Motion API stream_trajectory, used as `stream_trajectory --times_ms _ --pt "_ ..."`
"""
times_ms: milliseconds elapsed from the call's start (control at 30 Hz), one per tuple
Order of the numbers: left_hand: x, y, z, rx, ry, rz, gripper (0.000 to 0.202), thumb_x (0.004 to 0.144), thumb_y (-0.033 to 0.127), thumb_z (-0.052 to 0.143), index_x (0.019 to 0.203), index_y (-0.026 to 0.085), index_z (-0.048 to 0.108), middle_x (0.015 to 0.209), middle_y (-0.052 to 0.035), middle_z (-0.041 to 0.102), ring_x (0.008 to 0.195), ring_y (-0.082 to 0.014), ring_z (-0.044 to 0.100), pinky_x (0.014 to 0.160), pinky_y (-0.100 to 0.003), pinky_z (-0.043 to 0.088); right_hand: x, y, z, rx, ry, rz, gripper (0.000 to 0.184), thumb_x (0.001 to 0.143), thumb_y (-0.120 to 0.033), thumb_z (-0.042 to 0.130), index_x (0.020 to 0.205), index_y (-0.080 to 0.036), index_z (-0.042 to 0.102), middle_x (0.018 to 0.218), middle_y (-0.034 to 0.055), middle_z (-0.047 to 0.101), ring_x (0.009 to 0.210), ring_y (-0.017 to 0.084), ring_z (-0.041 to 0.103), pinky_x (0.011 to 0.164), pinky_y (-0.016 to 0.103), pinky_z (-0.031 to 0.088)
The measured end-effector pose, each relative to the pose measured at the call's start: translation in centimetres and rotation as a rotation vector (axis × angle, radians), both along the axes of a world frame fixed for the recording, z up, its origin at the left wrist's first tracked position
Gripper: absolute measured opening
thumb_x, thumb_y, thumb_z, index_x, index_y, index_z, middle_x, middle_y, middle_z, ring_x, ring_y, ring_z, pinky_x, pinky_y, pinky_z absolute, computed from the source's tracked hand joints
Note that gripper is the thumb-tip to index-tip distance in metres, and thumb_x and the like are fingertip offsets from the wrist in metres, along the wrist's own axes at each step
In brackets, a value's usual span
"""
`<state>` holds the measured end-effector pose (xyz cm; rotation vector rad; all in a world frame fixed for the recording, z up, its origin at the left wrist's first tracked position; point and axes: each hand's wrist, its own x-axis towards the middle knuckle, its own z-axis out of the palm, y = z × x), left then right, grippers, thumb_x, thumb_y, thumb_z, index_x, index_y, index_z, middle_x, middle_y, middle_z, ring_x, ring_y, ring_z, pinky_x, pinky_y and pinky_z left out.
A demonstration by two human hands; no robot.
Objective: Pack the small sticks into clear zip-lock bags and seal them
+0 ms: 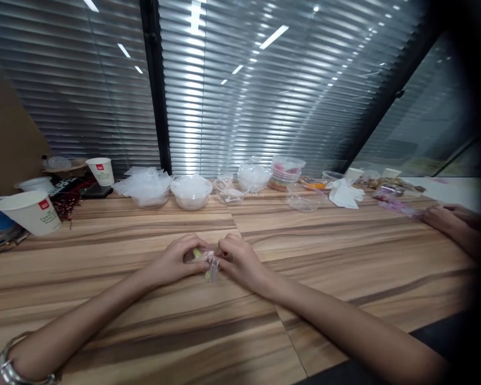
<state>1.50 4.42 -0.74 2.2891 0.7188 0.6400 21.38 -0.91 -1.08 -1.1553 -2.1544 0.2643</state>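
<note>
My left hand (176, 261) and my right hand (239, 259) meet at the middle of the wooden table (152, 331). Both are closed in a pinch on a small clear plastic bag (209, 263) with something yellow inside. The bag rests just above the tabletop between my fingertips. A metal bracelet (12, 369) sits on my left wrist.
Clear plastic bowls (191, 192) and lidded containers (285, 172) line the far edge below window blinds. Two white paper cups (30, 212) (100, 170) stand at the left. Another person's hands (451, 218) hold a pinkish packet at the right, near white crumpled paper (344, 193).
</note>
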Motion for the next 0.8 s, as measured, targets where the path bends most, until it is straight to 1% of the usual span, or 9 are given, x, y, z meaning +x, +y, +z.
stream_trajectory --times_ms 133,233,333,400,467,600,700,767,800 --pt "0.0 0.2 0.2 -0.059 -0.016 -0.035 0.029 0.076 0.037 0.060 0.099 0.020 0.063 0.090 -0.0037 0.063 0.079 -0.0168 0.055 0.071 -0.026 0.042 -0.1 0.0 -0.3 0.058 -0.002 0.025 0.020 0.088 -0.024 0.045 0.069 -0.019 0.050 0.072 0.0031 0.052 0.073 0.016 0.046 0.066 0.028 0.035" --pt "0.0 0.4 0.3 -0.146 -0.062 -0.016 0.025 0.079 0.036 0.056 0.095 0.019 0.065 0.090 -0.0042 0.066 0.081 -0.0174 0.057 0.072 -0.026 0.044 -0.2 0.2 -0.2 0.029 0.053 0.036 0.016 0.089 -0.021 0.041 0.078 -0.019 0.052 0.079 0.0044 0.055 0.077 0.017 0.047 0.070 0.029 0.037" --pt "-0.1 0.6 0.3 -0.235 -0.126 -0.014 0.025 0.080 0.035 0.056 0.095 0.018 0.066 0.096 -0.0051 0.067 0.089 -0.0191 0.059 0.081 -0.027 0.044 -0.1 0.3 -0.2 0.003 0.081 0.050 0.013 0.089 -0.018 0.041 0.085 -0.020 0.054 0.084 0.0048 0.056 0.082 0.017 0.049 0.073 0.030 0.038" --pt "-0.2 0.7 0.1 -0.260 -0.131 -0.016 0.025 0.078 0.034 0.058 0.095 0.018 0.067 0.098 -0.0054 0.068 0.091 -0.0200 0.060 0.084 -0.028 0.044 0.1 0.5 -0.3 0.008 0.063 0.049 0.011 0.088 -0.018 0.044 0.084 -0.020 0.054 0.083 0.0046 0.056 0.081 0.017 0.049 0.073 0.029 0.038" --pt "-0.2 0.6 0.1 -0.261 -0.111 -0.014 0.026 0.077 0.035 0.059 0.095 0.019 0.068 0.097 -0.0055 0.069 0.089 -0.0206 0.061 0.081 -0.029 0.046 0.4 0.5 -0.4 0.018 0.027 0.039 0.009 0.086 -0.018 0.047 0.079 -0.019 0.053 0.080 0.0045 0.055 0.078 0.017 0.048 0.071 0.029 0.038" --pt "-0.1 0.3 0.3 -0.257 -0.083 -0.040 0.027 0.079 0.035 0.057 0.098 0.020 0.068 0.099 -0.0049 0.069 0.092 -0.0214 0.061 0.081 -0.030 0.047 0.5 0.4 -0.4 0.017 0.010 0.018 0.016 0.086 -0.023 0.049 0.071 -0.019 0.052 0.074 0.0036 0.053 0.074 0.017 0.048 0.068 0.028 0.037" --pt "-0.1 0.2 0.4 -0.262 -0.093 -0.045 0.027 0.077 0.035 0.059 0.097 0.020 0.068 0.098 -0.0049 0.069 0.091 -0.0210 0.061 0.082 -0.030 0.046 0.1 0.5 -0.4 -0.057 0.120 0.007 0.013 0.086 -0.024 0.050 0.074 -0.019 0.052 0.076 0.0035 0.055 0.075 0.016 0.050 0.068 0.028 0.038" --pt "-0.1 0.3 0.2 -0.297 -0.130 -0.023 0.026 0.076 0.035 0.060 0.094 0.018 0.067 0.095 -0.0054 0.068 0.089 -0.0202 0.060 0.081 -0.030 0.046 -0.1 0.8 -0.7 -0.168 0.287 0.008 0.007 0.085 -0.026 0.051 0.089 -0.020 0.052 0.082 0.0032 0.058 0.077 0.016 0.052 0.068 0.027 0.040" --pt "-0.1 0.5 0.1 -0.333 -0.159 0.000 0.026 0.076 0.035 0.060 0.093 0.017 0.066 0.093 -0.0057 0.068 0.086 -0.0196 0.060 0.079 -0.029 0.046 -0.2 1.1 -0.9 -0.226 0.387 0.008 0.014 0.085 -0.028 0.051 0.097 -0.021 0.050 0.083 0.0027 0.058 0.077 0.016 0.053 0.067 0.027 0.041"
